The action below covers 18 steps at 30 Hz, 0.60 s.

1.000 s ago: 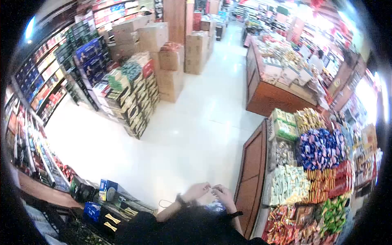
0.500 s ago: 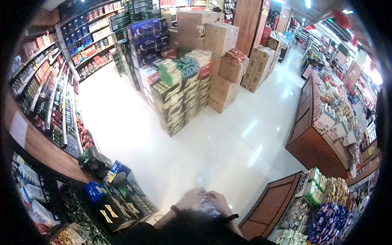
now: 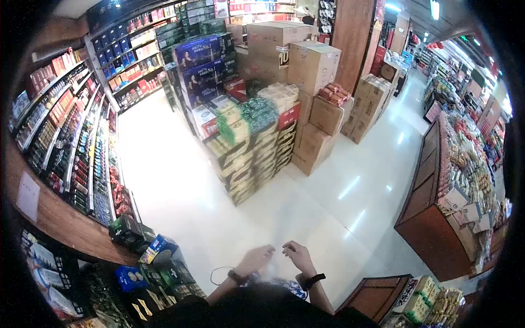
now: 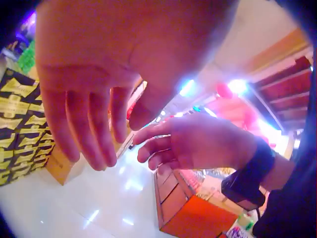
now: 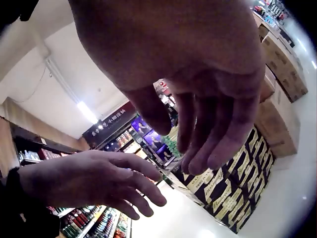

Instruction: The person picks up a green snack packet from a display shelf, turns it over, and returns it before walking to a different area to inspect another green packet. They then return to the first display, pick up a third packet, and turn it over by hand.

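Both hands are held out in front of the body, above the pale floor (image 3: 262, 218). My left hand (image 3: 256, 259) has its fingers loosely bent and holds nothing. Facing it across a small gap, my right hand (image 3: 298, 257) is also empty, its fingers relaxed. In the left wrist view the left hand (image 4: 114, 54) fills the top, with the right hand (image 4: 198, 146) beyond it. The right wrist view shows the right hand (image 5: 178, 44) large and the left hand (image 5: 94, 178) at lower left. Dark bands circle both wrists.
Stacked cartons (image 3: 254, 158) and brown boxes (image 3: 314, 65) stand ahead. Bottle shelves (image 3: 65, 147) line the left. A counter of packaged goods (image 3: 432, 229) runs along the right, with another wooden counter (image 3: 372, 298) nearer. Small boxes (image 3: 131, 279) sit at lower left.
The hands, fingertips together earlier, have moved apart. The head view has swung left, bringing the cartons and bottle shelves further into sight and the near sweets counter mostly out.
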{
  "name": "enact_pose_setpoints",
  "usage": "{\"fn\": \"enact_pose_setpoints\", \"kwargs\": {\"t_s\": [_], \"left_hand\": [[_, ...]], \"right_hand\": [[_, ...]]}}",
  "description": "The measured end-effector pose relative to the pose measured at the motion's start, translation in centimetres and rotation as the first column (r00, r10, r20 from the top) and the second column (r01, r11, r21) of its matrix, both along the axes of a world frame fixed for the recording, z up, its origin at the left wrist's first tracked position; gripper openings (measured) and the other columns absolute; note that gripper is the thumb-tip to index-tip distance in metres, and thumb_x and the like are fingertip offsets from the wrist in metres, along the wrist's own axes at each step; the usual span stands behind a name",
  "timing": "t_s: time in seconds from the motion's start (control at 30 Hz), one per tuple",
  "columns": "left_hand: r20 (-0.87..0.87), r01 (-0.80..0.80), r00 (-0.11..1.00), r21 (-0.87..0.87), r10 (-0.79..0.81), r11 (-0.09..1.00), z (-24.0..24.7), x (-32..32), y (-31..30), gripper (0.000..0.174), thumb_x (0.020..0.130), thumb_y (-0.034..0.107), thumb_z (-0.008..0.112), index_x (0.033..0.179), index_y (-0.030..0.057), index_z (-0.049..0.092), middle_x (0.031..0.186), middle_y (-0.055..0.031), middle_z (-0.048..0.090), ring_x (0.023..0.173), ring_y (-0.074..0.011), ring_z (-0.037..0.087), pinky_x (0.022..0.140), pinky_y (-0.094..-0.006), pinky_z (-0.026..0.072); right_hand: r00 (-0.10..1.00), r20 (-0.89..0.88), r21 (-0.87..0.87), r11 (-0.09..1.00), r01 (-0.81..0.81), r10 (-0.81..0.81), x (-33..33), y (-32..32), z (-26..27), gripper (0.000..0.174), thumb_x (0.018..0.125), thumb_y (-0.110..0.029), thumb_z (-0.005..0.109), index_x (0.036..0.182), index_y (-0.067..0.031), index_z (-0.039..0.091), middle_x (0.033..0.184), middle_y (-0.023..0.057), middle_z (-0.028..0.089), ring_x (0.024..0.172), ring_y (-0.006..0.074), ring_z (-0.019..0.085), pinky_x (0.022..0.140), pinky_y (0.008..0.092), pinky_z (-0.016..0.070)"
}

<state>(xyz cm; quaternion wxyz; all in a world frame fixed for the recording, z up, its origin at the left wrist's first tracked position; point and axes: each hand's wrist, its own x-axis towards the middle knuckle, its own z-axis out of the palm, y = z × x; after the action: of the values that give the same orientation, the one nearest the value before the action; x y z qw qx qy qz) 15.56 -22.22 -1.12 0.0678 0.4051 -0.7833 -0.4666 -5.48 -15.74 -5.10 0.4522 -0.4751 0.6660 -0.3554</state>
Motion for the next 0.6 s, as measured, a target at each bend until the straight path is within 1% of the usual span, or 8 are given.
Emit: {"fn": "enact_pose_setpoints", "kwargs": {"t_s": [0.1, 0.17, 0.27, 0.37, 0.5, 0.53, 0.57, 0.6], "left_hand": [[0.023, -0.034, 0.999, 0.119, 0.031, 0.992, 1.2, -1.6, -3.0, 0.035, 0.102, 0.036, 0.053, 0.125, 0.0108, 0.06, 0.11, -0.0129, 0.07, 0.099, -0.0284, 0.068, 0.084, -0.0399, 0.0544], [-0.053, -0.011, 0.998, 0.075, 0.015, 0.997, -2.8, -2.1, -5.1, 0.035, 0.101, 0.035, 0.054, 0.125, 0.0106, 0.06, 0.111, -0.0129, 0.071, 0.097, -0.0294, 0.068, 0.084, -0.0414, 0.054], [-0.102, 0.035, 0.994, 0.039, -0.031, 0.999, -3.7, -3.6, -9.4, 0.036, 0.101, 0.034, 0.055, 0.126, 0.0097, 0.06, 0.113, -0.0141, 0.07, 0.098, -0.0318, 0.068, 0.085, -0.0427, 0.0536], [-0.136, 0.063, 0.989, 0.009, -0.061, 0.998, -4.1, -5.6, -15.1, 0.036, 0.1, 0.034, 0.055, 0.125, 0.0083, 0.06, 0.112, -0.0161, 0.069, 0.101, -0.0349, 0.067, 0.087, -0.0431, 0.0531], [-0.09, 0.051, 0.994, -0.093, -0.06, 0.994, -3.7, -8.7, -24.6, 0.039, 0.1, 0.037, 0.055, 0.124, 0.0071, 0.061, 0.111, -0.017, 0.069, 0.103, -0.0362, 0.066, 0.09, -0.0427, 0.0524], [-0.08, 0.041, 0.996, -0.09, -0.048, 0.995, -3.1, -9.5, -27.0, 0.04, 0.101, 0.039, 0.054, 0.124, 0.0073, 0.061, 0.113, -0.0166, 0.069, 0.103, -0.0347, 0.067, 0.09, -0.0423, 0.0523], [-0.13, 0.002, 0.991, -0.109, -0.017, 0.994, -2.7, -10.5, -29.5, 0.036, 0.101, 0.036, 0.054, 0.122, 0.0077, 0.062, 0.11, -0.0168, 0.069, 0.1, -0.0353, 0.067, 0.088, -0.0434, 0.0527], [-0.172, -0.035, 0.985, -0.124, 0.013, 0.992, -2.6, -11.2, -31.7, 0.033, 0.101, 0.032, 0.054, 0.121, 0.0082, 0.063, 0.107, -0.017, 0.07, 0.098, -0.0359, 0.067, 0.086, -0.0445, 0.0532]], "right_hand": [[0.997, 0.078, 0.002, 1.0, -0.021, 0.021, -1.7, -3.0, 0.4, 0.02, 0.095, -0.013, 0.06, 0.11, -0.0019, 0.067, 0.092, 0.007, 0.073, 0.085, 0.0148, 0.068, 0.075, 0.0295, 0.0539], [0.992, 0.118, 0.043, 0.998, -0.038, 0.032, -2.6, -5.3, -0.4, 0.02, 0.096, -0.013, 0.059, 0.11, -0.0017, 0.067, 0.092, 0.0072, 0.073, 0.085, 0.0149, 0.068, 0.075, 0.0295, 0.0541], [0.994, 0.095, 0.079, 0.995, -0.053, 0.045, -4.5, -9.1, -1.5, 0.019, 0.097, -0.012, 0.057, 0.11, -0.0019, 0.067, 0.093, 0.0067, 0.073, 0.085, 0.0146, 0.068, 0.076, 0.0287, 0.0541], [0.994, 0.094, 0.14, 0.988, -0.062, 0.049, -6.6, -14.2, -2.2, 0.019, 0.097, -0.011, 0.056, 0.11, -0.0024, 0.068, 0.093, 0.0066, 0.073, 0.085, 0.0145, 0.068, 0.076, 0.0282, 0.0543], [0.99, 0.143, 0.078, 0.997, -0.027, 0.016, -9.8, -21.8, -2.0, 0.02, 0.097, -0.014, 0.058, 0.109, -0.0025, 0.068, 0.092, 0.0067, 0.073, 0.084, 0.0151, 0.069, 0.074, 0.0289, 0.0547], [0.989, 0.147, 0.061, 0.998, -0.015, 0.006, -10.6, -24.0, -1.5, 0.02, 0.097, -0.016, 0.059, 0.109, -0.0027, 0.068, 0.092, 0.0067, 0.074, 0.083, 0.015, 0.069, 0.074, 0.0295, 0.055], [0.989, 0.151, 0.042, 0.999, -0.005, -0.001, -11.6, -26.5, -1.0, 0.021, 0.097, -0.019, 0.06, 0.108, -0.0028, 0.069, 0.091, 0.0066, 0.074, 0.082, 0.015, 0.069, 0.073, 0.03, 0.0553], [0.996, 0.091, 0.052, 0.999, -0.009, 0.005, -12.0, -29.0, 0.7, 0.021, 0.097, -0.017, 0.059, 0.108, -0.0026, 0.068, 0.09, 0.0065, 0.073, 0.081, 0.0144, 0.068, 0.073, 0.0293, 0.0547]]}}
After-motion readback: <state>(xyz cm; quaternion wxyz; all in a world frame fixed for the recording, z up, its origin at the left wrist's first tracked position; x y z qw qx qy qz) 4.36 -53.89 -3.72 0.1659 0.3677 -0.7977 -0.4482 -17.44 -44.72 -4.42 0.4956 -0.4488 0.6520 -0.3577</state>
